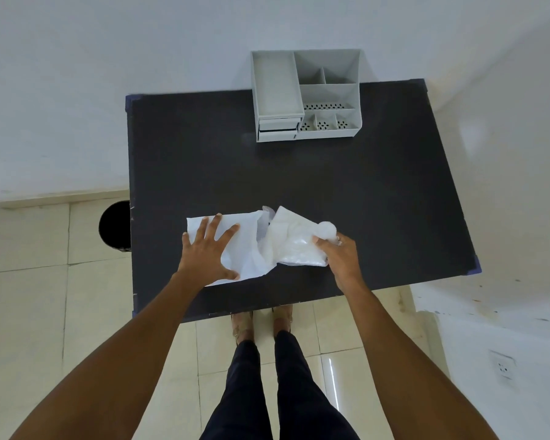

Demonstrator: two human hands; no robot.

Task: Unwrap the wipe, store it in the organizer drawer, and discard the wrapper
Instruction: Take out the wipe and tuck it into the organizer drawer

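A white wipe (248, 249) lies partly spread on the dark table (331, 179) near its front edge. My left hand (208, 252) presses flat on the wipe's left part, fingers spread. A crinkled clear plastic wrapper (294, 241) sits at the wipe's right side and still overlaps it. My right hand (338, 252) grips the wrapper's right end, fingers closed on a bunched bit of plastic. The grey organizer (305, 96) stands at the table's far edge; its small drawers (278, 128) at the front left look shut.
A black round bin (115, 225) stands on the tiled floor just left of the table. White walls surround the table at the back and right. My legs and feet are below the table's front edge.
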